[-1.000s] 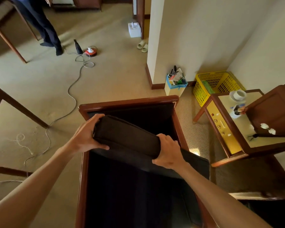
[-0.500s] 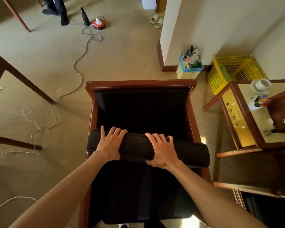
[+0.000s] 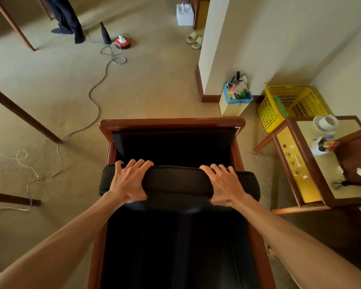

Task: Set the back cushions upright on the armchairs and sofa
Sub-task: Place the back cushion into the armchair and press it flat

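Your left hand (image 3: 128, 184) lies palm-down on the left part of the back cushion (image 3: 177, 180), fingers (image 3: 133, 164) spread and curled over its far edge, thumb tucked against the near side, gripping it. The cushion is dark and lies with its long axis running left to right across the armchair (image 3: 171, 123), its ends reaching over both wooden arms, well short of the chair's back rail on the far side. Your right hand (image 3: 225, 185) holds the right part the same way, fingers hooked over the far edge. Both hands sit about equally close to the cushion's middle, so neither has the advantage; the dark hollow of the backrest lies directly beyond your fingertips, and I judge the next move to be a push away from you, tipping the cushion's top edge up against that back.

Further right, a small open box (image 3: 234, 101) by the wall corner is stuffed with packets and odds and ends. The yellow basket (image 3: 300, 101) holds something green. On the bench (image 3: 308, 163) at the far right stands a white cup (image 3: 327, 122).
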`<action>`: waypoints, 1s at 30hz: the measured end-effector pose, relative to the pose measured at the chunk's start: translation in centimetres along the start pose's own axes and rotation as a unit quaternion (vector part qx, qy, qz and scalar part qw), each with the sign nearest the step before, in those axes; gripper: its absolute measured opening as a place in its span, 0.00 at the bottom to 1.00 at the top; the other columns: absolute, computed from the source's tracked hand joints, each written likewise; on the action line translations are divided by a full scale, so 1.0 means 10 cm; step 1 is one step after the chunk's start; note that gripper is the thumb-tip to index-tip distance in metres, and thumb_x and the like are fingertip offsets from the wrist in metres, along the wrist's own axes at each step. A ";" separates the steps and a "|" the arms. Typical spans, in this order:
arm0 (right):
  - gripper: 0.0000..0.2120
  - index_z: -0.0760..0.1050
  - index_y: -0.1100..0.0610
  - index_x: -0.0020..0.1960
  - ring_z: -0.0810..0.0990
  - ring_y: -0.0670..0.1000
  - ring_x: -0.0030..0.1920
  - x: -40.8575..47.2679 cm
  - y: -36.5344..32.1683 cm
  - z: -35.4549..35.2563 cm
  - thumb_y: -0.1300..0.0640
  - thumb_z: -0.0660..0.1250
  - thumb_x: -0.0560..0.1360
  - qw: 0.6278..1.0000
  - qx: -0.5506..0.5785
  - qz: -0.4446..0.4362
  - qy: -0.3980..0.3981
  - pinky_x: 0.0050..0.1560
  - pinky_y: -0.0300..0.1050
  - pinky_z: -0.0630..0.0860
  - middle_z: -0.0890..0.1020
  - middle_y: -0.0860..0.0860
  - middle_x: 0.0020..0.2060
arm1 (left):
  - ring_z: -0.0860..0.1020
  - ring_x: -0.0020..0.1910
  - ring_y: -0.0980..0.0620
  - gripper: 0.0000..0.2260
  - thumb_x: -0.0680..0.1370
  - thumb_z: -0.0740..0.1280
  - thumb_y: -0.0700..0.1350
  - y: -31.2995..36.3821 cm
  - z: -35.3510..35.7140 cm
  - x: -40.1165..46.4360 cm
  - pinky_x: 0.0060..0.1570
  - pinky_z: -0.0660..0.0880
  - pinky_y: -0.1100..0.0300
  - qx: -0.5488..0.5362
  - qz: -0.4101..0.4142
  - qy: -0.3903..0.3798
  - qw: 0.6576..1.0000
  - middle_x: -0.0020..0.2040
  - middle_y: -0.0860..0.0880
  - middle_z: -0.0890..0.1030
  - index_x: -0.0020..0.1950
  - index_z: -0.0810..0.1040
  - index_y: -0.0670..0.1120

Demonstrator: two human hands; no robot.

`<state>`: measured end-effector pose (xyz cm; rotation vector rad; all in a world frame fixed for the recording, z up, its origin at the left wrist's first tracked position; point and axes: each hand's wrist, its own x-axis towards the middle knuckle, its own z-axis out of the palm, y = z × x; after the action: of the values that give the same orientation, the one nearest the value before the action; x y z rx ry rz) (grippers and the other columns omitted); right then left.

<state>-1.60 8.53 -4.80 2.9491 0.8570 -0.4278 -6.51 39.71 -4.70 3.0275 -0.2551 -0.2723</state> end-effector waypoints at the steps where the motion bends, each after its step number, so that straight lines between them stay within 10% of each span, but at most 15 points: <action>1: 0.49 0.57 0.49 0.73 0.73 0.56 0.60 0.04 0.01 -0.01 0.43 0.75 0.57 1.000 -0.001 0.003 0.003 0.61 0.56 0.69 0.72 0.51 0.62 | 0.74 0.58 0.47 0.42 0.55 0.71 0.59 0.00 0.00 0.05 0.59 0.65 0.41 0.002 -0.005 0.003 1.000 0.58 0.54 0.74 0.69 0.66 0.54; 18: 0.45 0.68 0.52 0.66 0.72 0.54 0.52 -0.04 -0.29 0.30 0.58 0.76 0.50 0.992 0.030 -0.018 0.120 0.53 0.57 0.72 0.74 0.52 0.54 | 0.75 0.52 0.44 0.37 0.53 0.75 0.52 0.03 0.43 -0.36 0.56 0.65 0.40 -0.003 -0.089 0.056 0.994 0.53 0.50 0.77 0.62 0.74 0.49; 30: 0.49 0.65 0.51 0.71 0.74 0.56 0.58 0.08 -0.09 0.40 0.57 0.79 0.52 0.997 0.030 0.036 0.065 0.63 0.60 0.70 0.74 0.53 0.58 | 0.75 0.53 0.41 0.41 0.50 0.77 0.51 0.15 0.40 -0.07 0.55 0.66 0.36 0.025 -0.072 0.024 0.997 0.55 0.47 0.76 0.63 0.73 0.49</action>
<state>-2.47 9.21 -8.85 3.0804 0.7597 -0.2633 -8.12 38.07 -8.39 3.1025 -0.0399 -0.2047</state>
